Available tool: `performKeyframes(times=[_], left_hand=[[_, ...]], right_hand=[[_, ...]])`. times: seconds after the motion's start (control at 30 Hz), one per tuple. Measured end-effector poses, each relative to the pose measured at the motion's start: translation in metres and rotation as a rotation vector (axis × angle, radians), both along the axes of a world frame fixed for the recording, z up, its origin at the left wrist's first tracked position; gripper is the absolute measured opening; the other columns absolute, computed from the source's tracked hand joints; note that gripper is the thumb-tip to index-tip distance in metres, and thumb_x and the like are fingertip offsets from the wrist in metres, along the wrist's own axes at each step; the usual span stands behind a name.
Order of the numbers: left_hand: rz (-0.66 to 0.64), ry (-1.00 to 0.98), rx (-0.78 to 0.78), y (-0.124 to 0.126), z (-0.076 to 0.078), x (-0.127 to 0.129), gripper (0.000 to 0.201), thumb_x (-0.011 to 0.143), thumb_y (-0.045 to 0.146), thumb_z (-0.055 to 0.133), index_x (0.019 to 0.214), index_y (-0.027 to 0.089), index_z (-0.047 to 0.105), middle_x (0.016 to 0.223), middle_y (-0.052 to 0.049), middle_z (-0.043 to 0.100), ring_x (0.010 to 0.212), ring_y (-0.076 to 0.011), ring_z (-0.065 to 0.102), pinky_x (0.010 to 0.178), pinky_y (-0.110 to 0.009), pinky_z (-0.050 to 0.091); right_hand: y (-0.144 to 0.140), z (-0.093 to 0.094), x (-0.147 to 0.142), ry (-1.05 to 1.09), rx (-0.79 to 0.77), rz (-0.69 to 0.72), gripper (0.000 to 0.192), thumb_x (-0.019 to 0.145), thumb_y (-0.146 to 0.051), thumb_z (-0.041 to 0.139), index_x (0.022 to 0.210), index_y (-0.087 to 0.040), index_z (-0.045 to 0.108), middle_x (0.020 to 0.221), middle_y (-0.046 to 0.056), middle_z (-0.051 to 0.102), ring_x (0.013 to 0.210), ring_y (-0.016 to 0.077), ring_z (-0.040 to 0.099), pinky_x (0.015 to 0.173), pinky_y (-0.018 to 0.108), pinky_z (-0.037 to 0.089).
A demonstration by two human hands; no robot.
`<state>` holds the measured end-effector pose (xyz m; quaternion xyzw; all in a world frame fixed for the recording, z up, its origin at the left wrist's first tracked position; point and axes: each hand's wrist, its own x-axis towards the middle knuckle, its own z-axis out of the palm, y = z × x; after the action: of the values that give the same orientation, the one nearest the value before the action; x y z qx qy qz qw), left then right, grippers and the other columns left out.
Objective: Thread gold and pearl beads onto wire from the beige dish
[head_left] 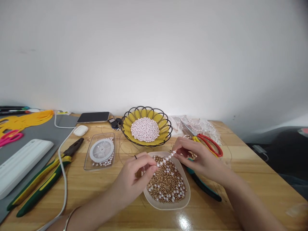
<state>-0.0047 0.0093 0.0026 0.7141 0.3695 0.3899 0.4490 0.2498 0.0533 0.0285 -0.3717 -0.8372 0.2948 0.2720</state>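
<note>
A short strand of pearls (165,159) is pinched between left hand (134,175) and right hand (196,157) above the bead dish (185,200); many beads remain unstrung.

The scene is bright and evenly lit, with soft light from above. The wall (154,48) is washed pale, shading to grey at the upper corners. A white glare spot sits on the glossy desk (184,222) near the bottom edge. Shadows are faint and short, seen under the bowl (146,128) and the dish (168,205). The wide lens bends the desk's edges outward, and the far right falls dim and soft. The centre is fairly sharp.
</note>
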Motion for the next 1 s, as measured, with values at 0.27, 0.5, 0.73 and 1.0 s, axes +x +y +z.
performKeyframes(times=[0.27, 0.5, 0.73, 1.0], left_hand=[[-0.018, -0.004, 0.002, -0.0009, 0.0025, 0.0009, 0.02, 0.102, 0.022, 0.052, 0.084, 0.018, 0.061, 0.079, -0.001, 0.055, 0.075, -0.0156, 0.053, 0.063, -0.026, 0.039], [-0.017, -0.003, 0.008, -0.0009, 0.0035, 0.0012, 0.02, 0.101, 0.023, 0.052, 0.084, 0.018, 0.061, 0.079, -0.002, 0.055, 0.074, -0.0158, 0.054, 0.06, -0.025, 0.04], [-0.004, -0.006, 0.03, -0.0018, 0.0032, 0.0007, 0.019, 0.101, 0.022, 0.052, 0.084, 0.018, 0.062, 0.078, -0.001, 0.055, 0.074, -0.0158, 0.054, 0.063, -0.026, 0.04], [-0.002, 0.0, 0.036, -0.0029, 0.004, -0.0001, 0.02, 0.101, 0.023, 0.052, 0.084, 0.018, 0.062, 0.077, -0.001, 0.055, 0.072, -0.0156, 0.053, 0.062, -0.027, 0.038]], right_hand=[[0.0037, -0.0049, 0.0014, 0.187, 0.087, -0.027, 0.007, 0.099, -0.021, 0.061, 0.095, -0.024, 0.064, 0.086, 0.002, 0.063, 0.073, 0.0163, 0.055, 0.06, 0.03, 0.044], [0.0013, -0.002, 0.0026, 0.21, 0.114, -0.043, 0.009, 0.1, -0.021, 0.057, 0.094, -0.024, 0.063, 0.083, 0.003, 0.062, 0.073, 0.0177, 0.054, 0.059, 0.031, 0.043], [0.0012, 0.001, 0.0031, 0.222, 0.115, -0.055, 0.009, 0.1, -0.024, 0.056, 0.096, -0.024, 0.064, 0.083, 0.003, 0.063, 0.074, 0.0187, 0.057, 0.062, 0.032, 0.046], [0.0022, 0.0009, 0.0021, 0.239, 0.087, -0.086, 0.01, 0.101, -0.026, 0.056, 0.096, -0.025, 0.064, 0.083, 0.003, 0.064, 0.074, 0.0177, 0.058, 0.064, 0.031, 0.047]])
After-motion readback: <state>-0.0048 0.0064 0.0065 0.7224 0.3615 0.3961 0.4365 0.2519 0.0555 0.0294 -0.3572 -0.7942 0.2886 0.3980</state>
